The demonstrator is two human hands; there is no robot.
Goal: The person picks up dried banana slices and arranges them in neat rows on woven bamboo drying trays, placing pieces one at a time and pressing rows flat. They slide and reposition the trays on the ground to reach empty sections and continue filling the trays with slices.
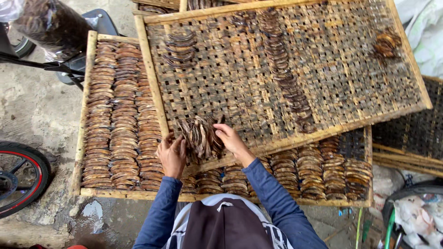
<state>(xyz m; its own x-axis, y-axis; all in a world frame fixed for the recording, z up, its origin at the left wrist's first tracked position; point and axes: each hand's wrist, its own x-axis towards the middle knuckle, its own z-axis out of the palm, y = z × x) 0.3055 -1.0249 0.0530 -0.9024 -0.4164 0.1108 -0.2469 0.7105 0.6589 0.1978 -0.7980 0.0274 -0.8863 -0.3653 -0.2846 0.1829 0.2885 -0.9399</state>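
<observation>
A woven bamboo tray (323,60) lies tilted on top of a second tray (87,83) that is filled with rows of brown dried slices (120,120). At the upper tray's near-left corner, a bunch of dark dried slices (201,136) is gathered between my two hands. My left hand (171,156) cups the bunch from the left, fingers curled against it. From the right, my right hand (233,140) presses it with bent fingers. A long line of slices (284,69) runs across the upper tray.
A motorbike wheel with a red rim (18,177) stands at the left on the concrete ground. A plastic bag of dark material (50,25) sits on a vehicle at top left. More woven trays (410,138) lie at the right, with plastic bags (415,216) below.
</observation>
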